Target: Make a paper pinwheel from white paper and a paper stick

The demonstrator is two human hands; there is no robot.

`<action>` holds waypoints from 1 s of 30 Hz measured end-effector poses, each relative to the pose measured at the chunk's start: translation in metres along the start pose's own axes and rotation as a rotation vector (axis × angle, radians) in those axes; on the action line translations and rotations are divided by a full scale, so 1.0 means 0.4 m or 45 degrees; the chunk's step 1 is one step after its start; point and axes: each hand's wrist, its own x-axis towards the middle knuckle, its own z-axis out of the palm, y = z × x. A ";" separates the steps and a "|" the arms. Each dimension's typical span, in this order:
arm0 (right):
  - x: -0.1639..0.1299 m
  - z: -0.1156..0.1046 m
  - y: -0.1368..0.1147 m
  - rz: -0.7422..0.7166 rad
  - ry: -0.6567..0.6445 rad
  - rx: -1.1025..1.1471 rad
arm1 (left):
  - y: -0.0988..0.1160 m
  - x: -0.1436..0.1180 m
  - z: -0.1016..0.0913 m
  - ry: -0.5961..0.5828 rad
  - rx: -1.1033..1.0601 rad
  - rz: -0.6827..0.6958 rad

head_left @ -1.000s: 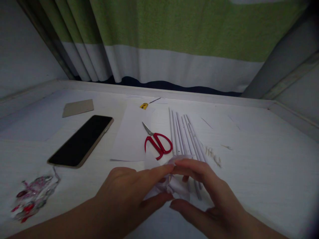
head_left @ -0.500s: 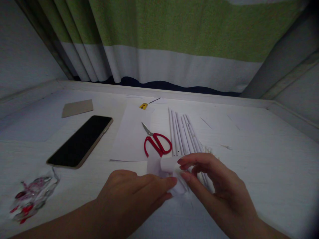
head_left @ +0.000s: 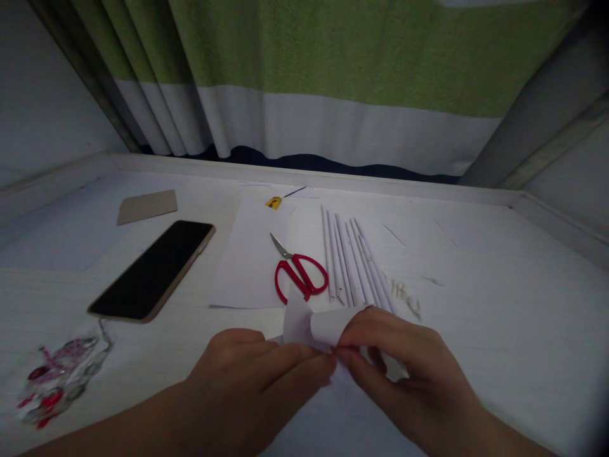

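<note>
Between my hands is a curled piece of white paper (head_left: 328,327), its end bent upward. My left hand (head_left: 269,374) is closed on the paper's left part, with thumb and fingers pressed together. My right hand (head_left: 404,362) pinches the right side of the curl; the two hands' fingertips meet at its lower edge. Just beyond the paper lie red-handled scissors (head_left: 302,279), their blades slightly apart, partly over a flat white sheet (head_left: 247,266). Several rolled white paper sticks (head_left: 352,260) lie side by side past my right hand. The fingers hide part of the held paper.
At left lie a black-screened phone (head_left: 155,270), a piece of grey-brown card (head_left: 147,207) and a charm strap with red and clear beads (head_left: 57,381). A yellow tag (head_left: 273,202) lies at the back, short string pieces (head_left: 406,295) at right. A curtain (head_left: 333,95) hangs behind.
My right hand has moved slightly down and closed more firmly on the paper, its fingertips now against my left thumb. The curl has widened to the right. My left hand is nearly still.
</note>
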 end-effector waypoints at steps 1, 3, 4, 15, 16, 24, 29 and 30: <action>0.000 0.000 -0.001 0.022 -0.004 0.015 | 0.001 0.000 -0.001 0.003 0.006 0.005; 0.003 -0.001 -0.002 0.094 -0.026 0.051 | 0.002 -0.003 -0.002 0.032 0.006 0.012; 0.004 -0.003 -0.002 0.144 -0.042 0.061 | 0.001 -0.006 -0.002 0.041 -0.014 0.008; 0.012 -0.038 0.015 0.298 -0.311 0.027 | -0.018 -0.016 0.010 -0.099 -0.216 -0.066; 0.012 -0.039 0.016 0.297 -0.326 0.035 | -0.017 -0.013 0.007 -0.086 -0.233 -0.080; 0.024 -0.053 0.015 0.210 -0.447 0.115 | -0.014 -0.007 -0.015 -0.130 -0.442 -0.151; 0.023 -0.055 0.014 0.216 -0.507 0.077 | -0.018 -0.003 -0.017 -0.155 -0.542 -0.157; 0.022 -0.054 0.013 0.215 -0.514 0.073 | -0.018 -0.002 -0.017 -0.169 -0.556 -0.163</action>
